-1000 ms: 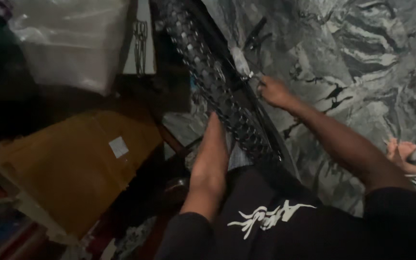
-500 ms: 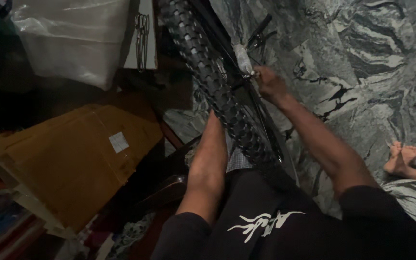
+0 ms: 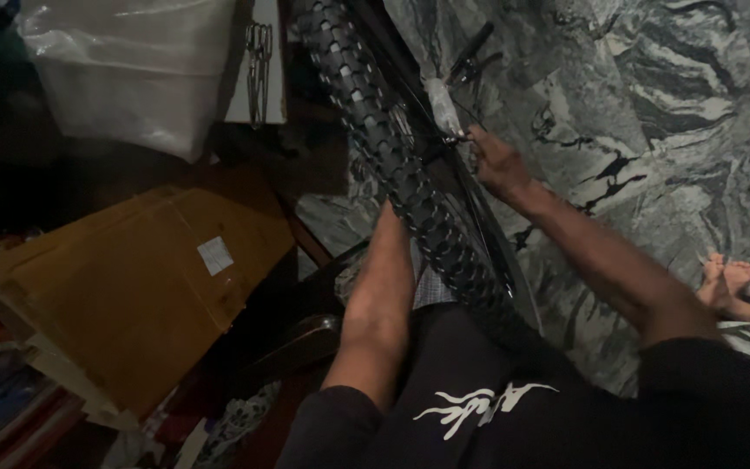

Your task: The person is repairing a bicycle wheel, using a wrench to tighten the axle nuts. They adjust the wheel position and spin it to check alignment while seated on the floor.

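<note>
Gripping wheel hub (image 3: 444, 104), right hand (image 3: 496, 161) (left hand hidden).

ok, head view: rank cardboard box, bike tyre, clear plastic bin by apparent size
1. cardboard box
2. clear plastic bin, cropped by the frame, so its spot against the box is unsure
3. bike tyre, long but narrow, partly hidden

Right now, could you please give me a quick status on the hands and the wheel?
Right hand at the hub, fingers pinching something small. Left hand hidden behind the knobby tyre. Wheel upright between the arms. Cardboard box close on the left.
</note>
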